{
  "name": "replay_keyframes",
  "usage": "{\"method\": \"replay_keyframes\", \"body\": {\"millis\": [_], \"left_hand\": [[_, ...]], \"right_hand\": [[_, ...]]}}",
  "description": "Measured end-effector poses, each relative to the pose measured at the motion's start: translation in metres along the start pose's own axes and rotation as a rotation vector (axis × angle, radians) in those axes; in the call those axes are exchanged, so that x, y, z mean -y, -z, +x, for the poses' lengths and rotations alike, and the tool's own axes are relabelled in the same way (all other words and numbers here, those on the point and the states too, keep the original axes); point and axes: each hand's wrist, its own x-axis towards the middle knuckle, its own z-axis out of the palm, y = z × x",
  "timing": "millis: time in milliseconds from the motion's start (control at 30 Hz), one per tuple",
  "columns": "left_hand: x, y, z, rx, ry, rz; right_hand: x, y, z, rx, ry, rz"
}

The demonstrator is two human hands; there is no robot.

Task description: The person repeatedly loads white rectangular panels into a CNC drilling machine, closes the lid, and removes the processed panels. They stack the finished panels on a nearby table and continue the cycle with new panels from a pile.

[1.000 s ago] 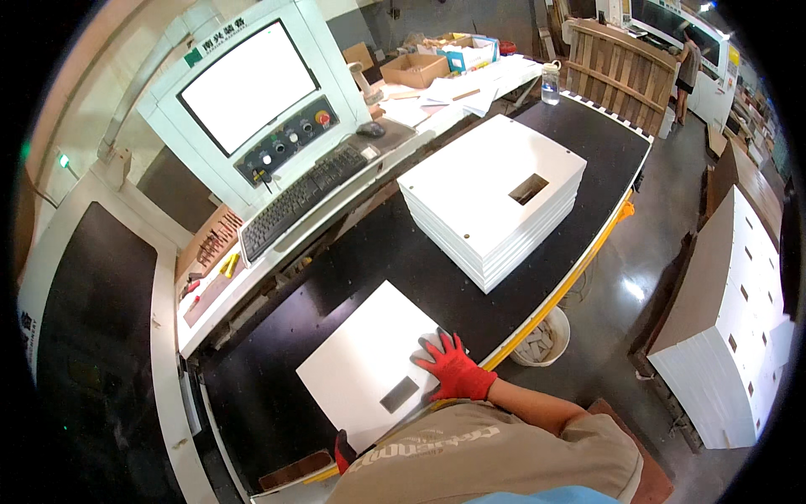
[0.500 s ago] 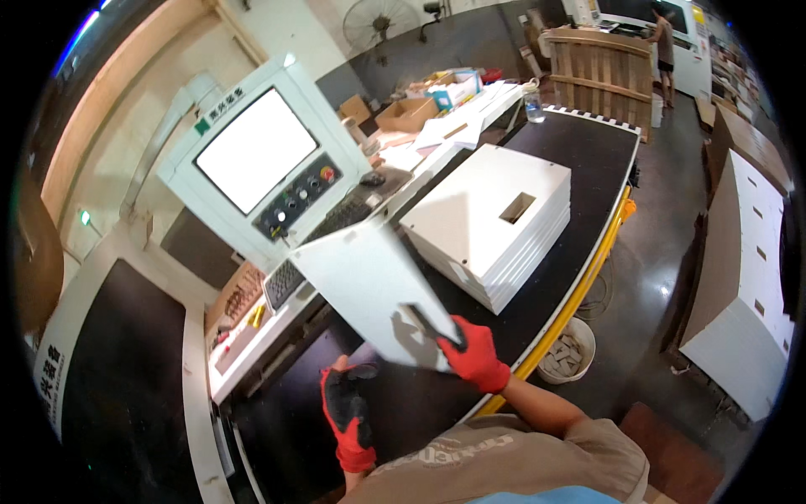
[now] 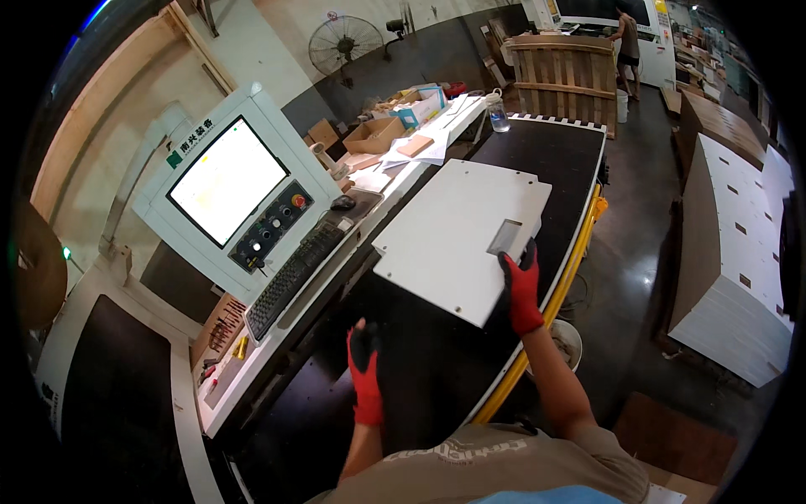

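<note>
Left hand (image 3: 366,375) hung empty, fingers loosely curled, over the black table (image 3: 554,151), left of the white panel (image 3: 457,235). Right hand (image 3: 520,286) gripped the panel's near edge by its slot. Looked like placing; next needed square alignment.

My long black table (image 3: 437,370) has a yellow edge (image 3: 554,302). A flat white board (image 3: 457,239) with a small window hole sits on it, maybe on top of more boards; I can't tell. Beside it, a white shelf (image 3: 277,353) carries a black keyboard (image 3: 294,277), papers (image 3: 416,153) and a bottle (image 3: 498,113).
</note>
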Motion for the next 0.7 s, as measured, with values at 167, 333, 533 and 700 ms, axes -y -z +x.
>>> {"method": "replay_keyframes", "body": {"millis": [167, 333, 533, 700], "left_hand": [[0.086, -0.06, 0.113, -0.051, 0.029, -0.443], [0.161, -0.107, 0.228, -0.077, 0.14, -0.322], [0.188, -0.151, 0.259, -0.283, 0.178, -0.372], [0.198, -0.16, 0.255, -0.325, 0.161, -0.464]], "right_hand": [[-0.034, -0.032, 0.037, -0.105, 0.027, -0.091], [-0.072, -0.048, 0.072, -0.271, 0.236, -0.545], [-0.09, -0.051, 0.071, -0.298, 0.415, -0.481], [-0.095, -0.053, 0.07, -0.292, 0.4, -0.254]]}}
